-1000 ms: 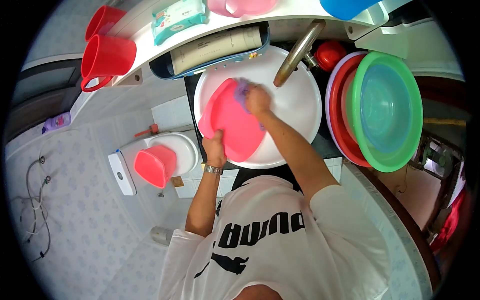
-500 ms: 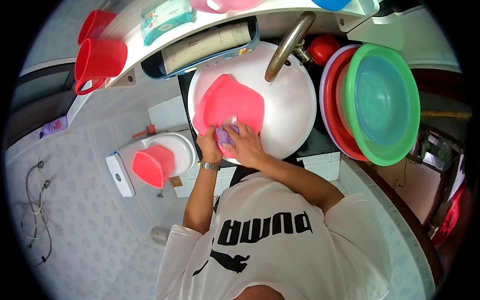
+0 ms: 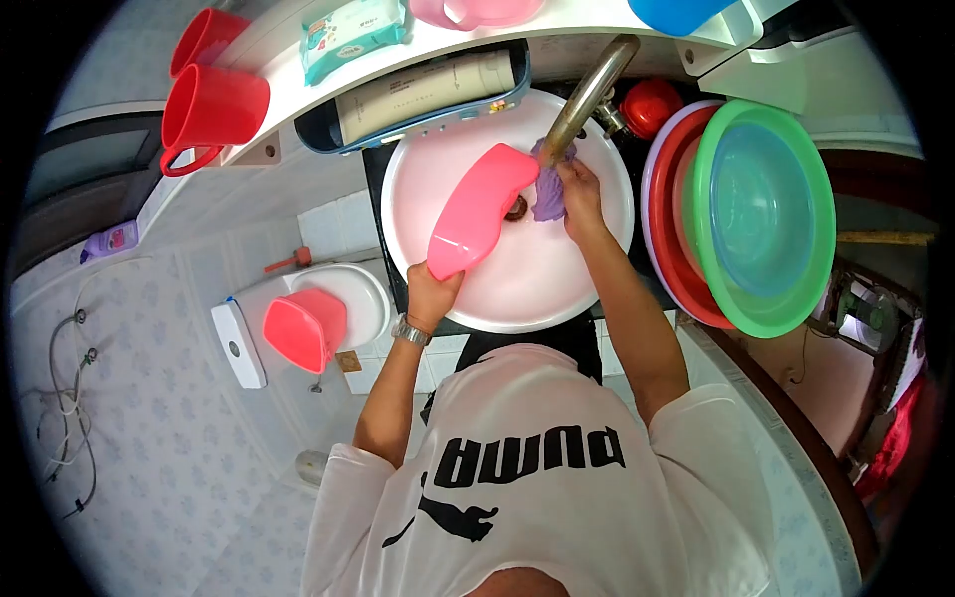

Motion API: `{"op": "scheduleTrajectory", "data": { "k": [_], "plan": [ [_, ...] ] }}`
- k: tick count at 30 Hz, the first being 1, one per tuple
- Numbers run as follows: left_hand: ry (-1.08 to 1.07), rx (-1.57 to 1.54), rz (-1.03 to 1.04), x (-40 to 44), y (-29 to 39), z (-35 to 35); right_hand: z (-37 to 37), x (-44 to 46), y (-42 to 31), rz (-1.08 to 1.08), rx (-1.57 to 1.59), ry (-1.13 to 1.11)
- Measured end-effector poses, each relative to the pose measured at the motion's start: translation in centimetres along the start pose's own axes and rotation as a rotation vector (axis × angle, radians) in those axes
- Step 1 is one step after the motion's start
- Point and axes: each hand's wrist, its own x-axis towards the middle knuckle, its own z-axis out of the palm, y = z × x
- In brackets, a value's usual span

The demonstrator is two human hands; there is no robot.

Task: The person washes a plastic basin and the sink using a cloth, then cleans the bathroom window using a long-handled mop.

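Note:
A pink plastic basin [image 3: 477, 214] with a wavy rim is tilted on its side over the white sink [image 3: 557, 294]. My left hand [image 3: 435, 295], wearing a metal watch, is closed on its lower end. Under the tap [image 3: 592, 95], my right hand [image 3: 581, 195] grips a wet-looking purple cloth [image 3: 549, 194], which hangs down beside the basin's upper end. The tap's mouth overlaps the top of the cloth. Part of the dark drain [image 3: 516, 208] shows between basin and cloth.
Stacked basins [image 3: 761, 214], the green one outermost, stand right of the sink. A blue caddy [image 3: 418, 109] holds a pale roll behind it. The shelf above carries a wipes pack [image 3: 355, 38] and a red mug [image 3: 214, 109]. A pink bucket [image 3: 305, 326] sits by the toilet [image 3: 363, 298].
My right hand has carried the purple cloth from inside the basin to under the tap. My left hand has tipped the basin onto its side. The view has shifted slightly.

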Motion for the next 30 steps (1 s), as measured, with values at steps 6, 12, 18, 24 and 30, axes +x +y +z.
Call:
{"op": "scheduleTrajectory", "data": {
  "k": [6,12,18,24,30],
  "plan": [
    [-0.070,-0.025,0.040,0.4,-0.6,0.8,2.4,-2.4,-1.9,-0.600,-0.891,0.035],
    [-0.035,0.038,0.100,0.5,-0.9,0.6,6.8,-10.9,-3.3,-0.807,-1.116,-0.267],
    [-0.101,0.283,0.269,0.3,-1.5,0.2,5.2,-5.2,-4.6,-1.152,-1.237,-0.278],
    [-0.010,0.739,0.383,0.6,0.0,-3.2,1.8,-4.8,-4.4,-0.550,-1.252,-0.443],
    [0.155,0.637,-0.329,0.4,-2.3,-2.7,-0.1,-7.9,1.4,-0.470,-1.097,-0.452]
  ]
}}
